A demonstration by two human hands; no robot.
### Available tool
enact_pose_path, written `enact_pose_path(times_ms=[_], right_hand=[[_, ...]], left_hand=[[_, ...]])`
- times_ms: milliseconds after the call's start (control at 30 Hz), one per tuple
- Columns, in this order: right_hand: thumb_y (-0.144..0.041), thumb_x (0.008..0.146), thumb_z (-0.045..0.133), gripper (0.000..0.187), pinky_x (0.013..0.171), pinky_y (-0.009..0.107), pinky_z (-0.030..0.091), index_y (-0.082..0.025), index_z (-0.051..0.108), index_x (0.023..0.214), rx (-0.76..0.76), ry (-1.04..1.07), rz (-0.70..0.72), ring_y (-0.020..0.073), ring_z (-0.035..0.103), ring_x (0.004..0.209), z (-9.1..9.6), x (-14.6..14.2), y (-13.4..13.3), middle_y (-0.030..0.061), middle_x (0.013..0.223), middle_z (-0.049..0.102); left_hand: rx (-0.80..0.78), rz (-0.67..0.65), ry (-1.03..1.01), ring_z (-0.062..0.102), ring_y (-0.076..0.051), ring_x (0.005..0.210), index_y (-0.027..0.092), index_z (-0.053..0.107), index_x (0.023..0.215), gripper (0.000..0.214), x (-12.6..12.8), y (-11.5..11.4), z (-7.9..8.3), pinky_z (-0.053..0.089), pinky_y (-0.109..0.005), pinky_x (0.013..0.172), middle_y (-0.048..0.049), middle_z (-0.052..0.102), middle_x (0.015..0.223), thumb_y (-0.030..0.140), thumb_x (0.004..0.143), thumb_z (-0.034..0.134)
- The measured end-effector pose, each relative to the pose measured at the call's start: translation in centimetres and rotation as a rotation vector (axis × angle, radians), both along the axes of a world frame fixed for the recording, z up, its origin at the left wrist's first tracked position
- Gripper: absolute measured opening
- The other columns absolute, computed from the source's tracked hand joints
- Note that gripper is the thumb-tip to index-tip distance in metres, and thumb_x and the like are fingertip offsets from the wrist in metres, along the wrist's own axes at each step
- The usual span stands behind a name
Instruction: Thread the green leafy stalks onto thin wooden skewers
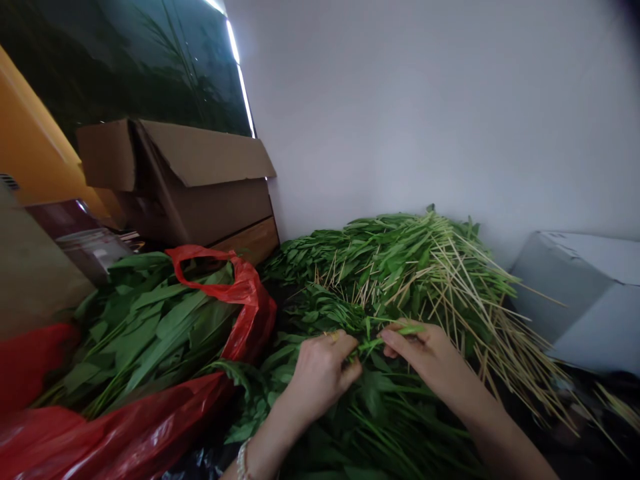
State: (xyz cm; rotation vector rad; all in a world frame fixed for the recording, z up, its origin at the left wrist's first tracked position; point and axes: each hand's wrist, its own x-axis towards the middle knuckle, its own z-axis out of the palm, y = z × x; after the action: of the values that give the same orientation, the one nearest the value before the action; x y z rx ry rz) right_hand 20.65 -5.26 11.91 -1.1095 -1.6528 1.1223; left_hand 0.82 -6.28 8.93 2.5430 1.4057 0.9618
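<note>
My left hand (320,370) is closed around a bunch of green leafy stems (367,343) low in the middle. My right hand (425,353) pinches the same stems from the right, fingers pressed together on them. Both hands hover over loose green leaves (380,413) spread in front of me. Behind them rises a large heap of leafy greens threaded on thin wooden skewers (420,267), the skewer ends fanning out to the right. A bracelet shows on my left wrist.
A red plastic bag (240,293) full of long green leaves lies at the left. Behind it stand open cardboard boxes (200,187) under a dark glossy panel. A grey box (585,293) stands at the right against a white wall.
</note>
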Motion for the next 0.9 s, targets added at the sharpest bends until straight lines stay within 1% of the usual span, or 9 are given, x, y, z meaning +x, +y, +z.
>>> enact_pose_path(times_ms=[233, 300, 400, 467, 567, 633, 700, 800, 900], right_hand=[[-0.041, 0.081, 0.064, 0.024, 0.067, 0.026, 0.047, -0.018, 0.069, 0.083, -0.092, 0.128, 0.036, 0.0152, 0.063, 0.069, -0.4, -1.3, -0.2, 0.0004, 0.07, 0.066], [-0.04, 0.079, 0.065, 0.023, 0.067, 0.026, 0.047, -0.018, 0.07, 0.085, -0.105, 0.137, 0.06, 0.0155, 0.062, 0.069, -0.3, -1.2, -0.2, 0.0007, 0.07, 0.066], [-0.04, 0.08, 0.064, 0.023, 0.065, 0.026, 0.046, -0.018, 0.07, 0.079, -0.08, 0.129, 0.028, 0.0154, 0.06, 0.066, -0.1, -0.3, 0.0, 0.0003, 0.066, 0.064], [-0.041, 0.08, 0.064, 0.023, 0.065, 0.026, 0.046, -0.018, 0.07, 0.078, -0.059, 0.131, -0.009, 0.0154, 0.059, 0.066, 0.1, 0.5, 0.2, 0.0004, 0.066, 0.063], [-0.041, 0.078, 0.067, 0.022, 0.066, 0.026, 0.045, -0.02, 0.07, 0.083, -0.073, 0.121, 0.006, 0.0153, 0.058, 0.07, 0.1, 1.2, 0.4, 0.0007, 0.074, 0.064], [-0.039, 0.077, 0.069, 0.02, 0.067, 0.026, 0.044, -0.02, 0.07, 0.085, -0.103, 0.104, 0.03, 0.0148, 0.057, 0.071, -0.1, 1.1, 0.5, 0.0004, 0.078, 0.064], [-0.037, 0.075, 0.07, 0.019, 0.067, 0.025, 0.044, -0.02, 0.068, 0.085, -0.124, 0.107, 0.009, 0.0142, 0.057, 0.071, -0.3, 0.7, 0.5, -0.0002, 0.08, 0.063], [-0.035, 0.071, 0.072, 0.02, 0.066, 0.025, 0.044, -0.02, 0.063, 0.082, -0.128, 0.119, -0.033, 0.0136, 0.057, 0.069, -0.4, 0.0, 0.5, -0.002, 0.075, 0.062], [-0.033, 0.07, 0.071, 0.018, 0.064, 0.024, 0.044, -0.02, 0.061, 0.077, -0.111, 0.097, 0.003, 0.013, 0.056, 0.066, -0.4, -0.4, 0.4, -0.0031, 0.07, 0.061]], left_hand=[[-0.311, 0.103, -0.657, 0.044, -0.012, 0.06, 0.016, 0.053, 0.064, 0.019, -0.3, 1.5, 0.7, 0.033, -0.022, 0.058, 0.002, 0.047, 0.06, 0.022, 0.079, 0.043], [-0.347, 0.091, -0.731, 0.041, -0.012, 0.06, 0.017, 0.051, 0.062, 0.021, -0.7, 2.0, 0.8, 0.032, -0.022, 0.058, 0.0024, 0.044, 0.06, 0.026, 0.08, 0.043], [-0.407, 0.09, -0.799, 0.033, -0.011, 0.055, 0.019, 0.044, 0.061, 0.023, -2.0, 2.5, 1.0, 0.029, -0.022, 0.055, 0.0044, 0.037, 0.058, 0.029, 0.082, 0.042], [-0.441, 0.099, -0.825, 0.031, -0.011, 0.054, 0.019, 0.042, 0.063, 0.024, -3.0, 2.6, 1.3, 0.028, -0.022, 0.053, 0.0052, 0.034, 0.058, 0.031, 0.085, 0.042], [-0.401, 0.038, -0.827, 0.045, -0.013, 0.07, 0.019, 0.044, 0.067, 0.025, -3.8, 2.2, 2.0, 0.037, -0.023, 0.064, 0.0007, 0.051, 0.074, 0.03, 0.089, 0.041], [-0.374, -0.03, -0.844, 0.05, -0.015, 0.081, 0.019, 0.044, 0.069, 0.026, -3.6, 1.6, 2.4, 0.04, -0.024, 0.073, -0.0017, 0.056, 0.083, 0.03, 0.092, 0.039], [-0.386, -0.073, -0.871, 0.05, -0.014, 0.073, 0.019, 0.043, 0.07, 0.03, -2.8, 0.8, 2.6, 0.04, -0.024, 0.069, 0.0005, 0.052, 0.072, 0.034, 0.095, 0.036], [-0.419, -0.103, -0.8, 0.044, -0.011, 0.06, 0.018, 0.051, 0.075, 0.025, -1.2, -0.4, 2.5, 0.037, -0.022, 0.059, 0.0036, 0.048, 0.064, 0.038, 0.09, 0.05], [-0.43, -0.098, -0.599, 0.051, -0.011, 0.063, 0.017, 0.064, 0.085, 0.013, 0.1, -1.0, 2.0, 0.039, -0.021, 0.059, 0.0015, 0.06, 0.071, 0.03, 0.081, 0.065]])
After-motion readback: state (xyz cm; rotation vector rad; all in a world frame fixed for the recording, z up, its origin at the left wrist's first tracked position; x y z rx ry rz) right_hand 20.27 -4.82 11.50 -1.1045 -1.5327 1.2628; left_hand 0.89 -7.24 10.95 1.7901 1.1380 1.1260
